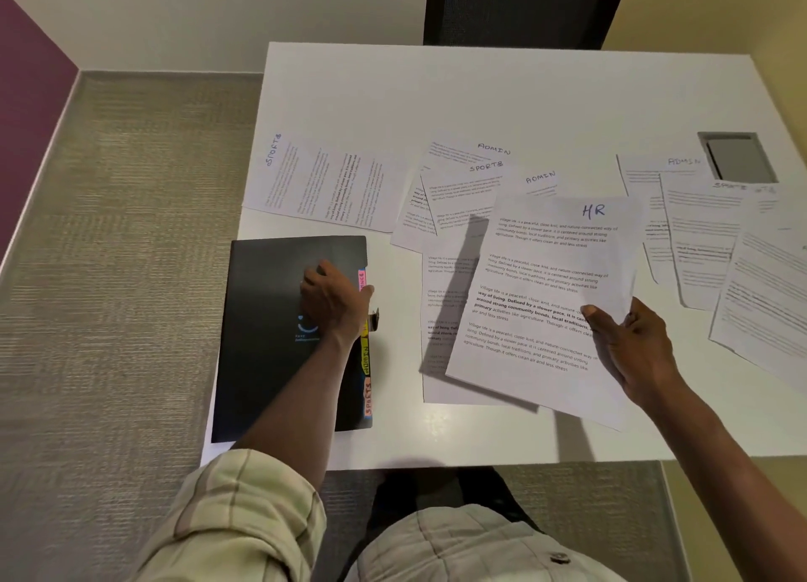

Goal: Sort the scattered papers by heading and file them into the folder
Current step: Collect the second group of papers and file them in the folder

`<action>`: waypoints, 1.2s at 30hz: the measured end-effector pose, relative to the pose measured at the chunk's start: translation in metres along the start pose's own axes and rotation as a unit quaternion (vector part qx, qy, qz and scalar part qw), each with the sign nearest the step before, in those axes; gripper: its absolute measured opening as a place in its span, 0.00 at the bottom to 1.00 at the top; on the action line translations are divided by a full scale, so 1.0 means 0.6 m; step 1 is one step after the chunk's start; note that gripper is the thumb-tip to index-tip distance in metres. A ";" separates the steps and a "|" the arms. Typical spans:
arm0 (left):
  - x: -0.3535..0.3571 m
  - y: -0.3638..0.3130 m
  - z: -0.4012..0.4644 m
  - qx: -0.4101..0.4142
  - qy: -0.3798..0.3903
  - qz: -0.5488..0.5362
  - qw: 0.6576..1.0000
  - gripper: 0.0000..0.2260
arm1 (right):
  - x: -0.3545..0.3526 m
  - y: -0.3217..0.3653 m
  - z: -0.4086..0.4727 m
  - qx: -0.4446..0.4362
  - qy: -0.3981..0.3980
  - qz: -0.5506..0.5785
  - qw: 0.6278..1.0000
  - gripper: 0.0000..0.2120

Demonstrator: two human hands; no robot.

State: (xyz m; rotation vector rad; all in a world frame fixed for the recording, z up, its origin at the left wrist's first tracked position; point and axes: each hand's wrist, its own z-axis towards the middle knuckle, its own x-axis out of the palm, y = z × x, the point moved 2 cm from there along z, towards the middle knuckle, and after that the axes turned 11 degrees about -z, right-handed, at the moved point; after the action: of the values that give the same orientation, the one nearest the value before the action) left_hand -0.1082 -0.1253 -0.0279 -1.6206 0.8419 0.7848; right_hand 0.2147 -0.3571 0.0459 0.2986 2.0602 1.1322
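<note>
Black and closed, the plastic folder point(279, 332) lay at the near left of the white counter point(480, 87), its coloured edge tabs point(367, 363) reading "SPORTS" and "ADMIN". The left hand point(334, 299) rested on its cover, fingers loosely curled over the tabbed edge. The right hand point(629, 341) pinched a white printed sheet headed "HR" point(546, 293), lifted above other loose papers headed "SPORTS" point(323, 184) and "ADMIN" point(493, 149) scattered across the counter.
</note>
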 end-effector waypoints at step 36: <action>-0.124 -0.038 0.017 0.119 0.029 0.060 0.991 0.05 | 0.043 0.059 -0.017 -0.017 -0.011 -0.068 0.998 0.13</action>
State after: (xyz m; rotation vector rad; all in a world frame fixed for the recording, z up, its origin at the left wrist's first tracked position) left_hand -0.1293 -0.1025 0.0444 -1.3957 1.0425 0.6949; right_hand 0.1847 -0.3293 0.0648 0.1525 2.0079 1.0747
